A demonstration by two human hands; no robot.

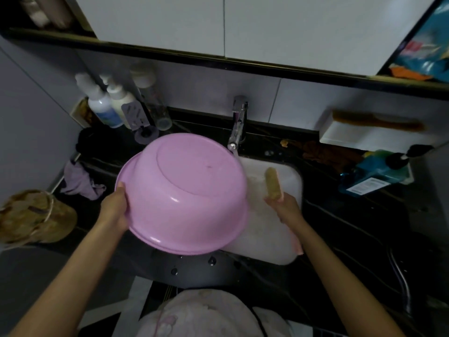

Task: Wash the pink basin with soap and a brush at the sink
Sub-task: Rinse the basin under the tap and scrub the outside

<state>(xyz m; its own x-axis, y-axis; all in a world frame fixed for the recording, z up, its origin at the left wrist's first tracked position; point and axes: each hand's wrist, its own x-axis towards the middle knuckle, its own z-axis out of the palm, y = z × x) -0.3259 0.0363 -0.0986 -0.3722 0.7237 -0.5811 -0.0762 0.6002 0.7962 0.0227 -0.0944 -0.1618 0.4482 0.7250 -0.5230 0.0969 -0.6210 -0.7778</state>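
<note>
The pink basin (184, 190) is held upside down and tilted over the left part of the white sink (289, 190), its flat bottom facing me. My left hand (115, 206) grips the basin's rim on the left side. My right hand (285, 206) holds a brush (273, 183) with pale bristles pointing up, just right of the basin and above the sink. The brush's pink handle end sticks out below my wrist. Water runs from the chrome tap (238, 125) behind the basin's upper right edge.
White bottles (109, 103) and a clear jar stand at the back left of the black counter (340, 227). A white shelf with a brown comb (374, 122) hangs at the right, a blue container (374, 173) below it. A purple cloth (80, 178) and a woven basket (34, 215) lie left.
</note>
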